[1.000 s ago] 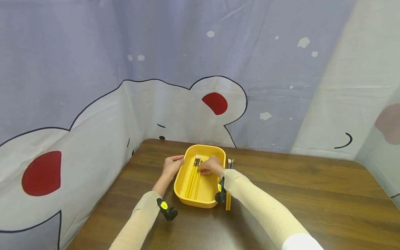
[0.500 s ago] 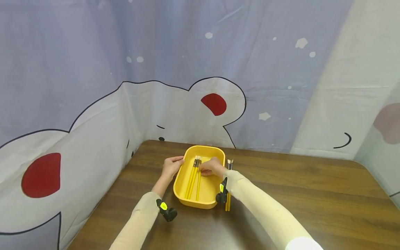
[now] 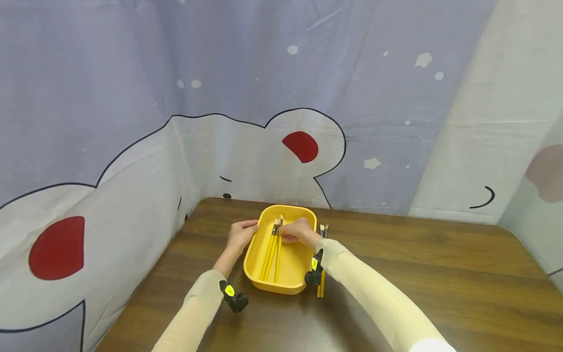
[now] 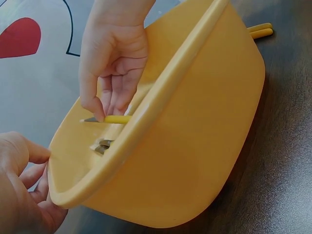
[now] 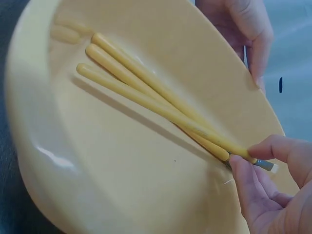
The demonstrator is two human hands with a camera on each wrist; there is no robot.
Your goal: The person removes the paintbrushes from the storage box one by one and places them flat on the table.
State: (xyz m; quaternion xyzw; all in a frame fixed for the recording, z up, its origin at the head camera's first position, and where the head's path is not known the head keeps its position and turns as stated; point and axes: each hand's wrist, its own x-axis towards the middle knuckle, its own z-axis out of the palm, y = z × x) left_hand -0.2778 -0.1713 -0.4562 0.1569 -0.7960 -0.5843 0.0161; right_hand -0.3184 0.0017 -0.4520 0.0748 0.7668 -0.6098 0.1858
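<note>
A yellow plastic basin [image 3: 274, 287] stands on the table, with three yellow-handled paintbrushes in it. My right hand [image 3: 300, 231] reaches inside and pinches one paintbrush [image 5: 146, 102] near its bristle end between thumb and fingers. That brush is tilted, its bristle end raised and its handle end low over the basin floor. Two other paintbrushes [image 3: 267, 259] lie side by side along the left of the floor, partly crossed by the held one in the right wrist view. At the basin's left side, my left hand [image 3: 240, 235] grips the rim, fingers on the outside.
Just right of the basin, two more paintbrushes [image 3: 323, 288] lie on the brown wooden table [image 3: 418, 264], partly hidden by my right wrist. A printed curtain [image 3: 378, 122] hangs behind the table and along its left side. Each wrist wears a small black camera [image 3: 313, 275].
The pinched brush has shifted slightly away from me, and its bristle end now shows beyond my right fingers. My left hand keeps its place at the rim.
</note>
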